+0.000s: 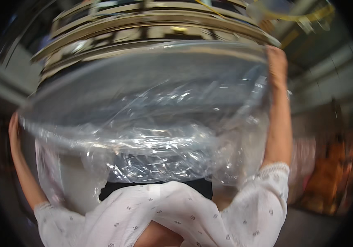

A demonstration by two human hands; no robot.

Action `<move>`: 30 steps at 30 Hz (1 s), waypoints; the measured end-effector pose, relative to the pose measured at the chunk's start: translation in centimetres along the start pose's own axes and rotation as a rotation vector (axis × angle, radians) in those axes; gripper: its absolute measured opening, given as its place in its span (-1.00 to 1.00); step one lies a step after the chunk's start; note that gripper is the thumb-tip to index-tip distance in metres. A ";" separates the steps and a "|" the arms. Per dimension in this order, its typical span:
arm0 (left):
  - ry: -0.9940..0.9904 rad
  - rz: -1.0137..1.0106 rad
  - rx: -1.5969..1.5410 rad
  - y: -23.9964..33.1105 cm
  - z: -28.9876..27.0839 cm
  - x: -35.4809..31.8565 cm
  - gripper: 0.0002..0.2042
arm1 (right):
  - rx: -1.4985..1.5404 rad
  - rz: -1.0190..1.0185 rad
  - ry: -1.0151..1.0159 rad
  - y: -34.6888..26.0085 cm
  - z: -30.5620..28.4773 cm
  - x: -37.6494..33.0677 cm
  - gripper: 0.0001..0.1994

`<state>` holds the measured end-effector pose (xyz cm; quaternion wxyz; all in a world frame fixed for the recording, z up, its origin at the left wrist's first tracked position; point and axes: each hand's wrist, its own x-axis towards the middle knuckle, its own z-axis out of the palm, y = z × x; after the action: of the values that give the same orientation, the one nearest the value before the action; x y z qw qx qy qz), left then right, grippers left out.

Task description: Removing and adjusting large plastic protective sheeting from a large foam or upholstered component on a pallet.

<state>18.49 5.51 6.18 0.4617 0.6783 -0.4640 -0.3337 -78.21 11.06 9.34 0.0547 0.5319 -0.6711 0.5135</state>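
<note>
A large clear plastic bag point(155, 99) stretches wide between my two hands, its mouth spread into a broad oval. At the far left, my left hand point(14, 123) is closed on one side of the rim. My right hand point(277, 61), raised higher at the right, grips the opposite side near the shelving. Crumpled, shiny film hangs from the bag toward my waist. The fingers of both hands are partly hidden and smeared by motion.
Ahead stands a rack with pale slats point(155, 18) and things on its levels, blurred. A clear plastic item with a yellow edge point(300, 16) is at the upper right. Orange-brown objects point(327, 181) sit at the lower right.
</note>
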 end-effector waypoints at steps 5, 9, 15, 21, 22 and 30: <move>0.019 0.011 -0.598 4.6 4.9 5.6 -0.75 | 0.171 0.137 0.056 4.6 -0.4 5.1 -0.79; 0.357 0.603 0.131 0.0 20.9 7.2 -0.78 | -0.215 0.091 0.074 17.7 -0.5 0.4 -0.70; 0.262 0.434 -0.284 -0.1 20.7 7.5 -0.81 | -0.017 0.196 -0.004 14.2 3.4 0.3 -0.70; 0.321 0.376 -0.188 2.0 23.9 9.0 -0.83 | -0.244 0.157 0.006 14.8 3.6 1.9 -0.65; 0.332 0.397 -0.164 1.5 23.6 9.8 -0.83 | -0.277 0.142 -0.005 15.0 3.9 2.0 -0.64; 0.362 0.338 0.015 1.0 22.3 11.0 -0.76 | -0.412 0.152 -0.002 13.3 5.9 2.9 -0.63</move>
<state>2.33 -12.02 -0.98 0.5816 0.6432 -0.4829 -0.1215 -86.94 3.54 -0.01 0.1226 0.4578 -0.8000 0.3679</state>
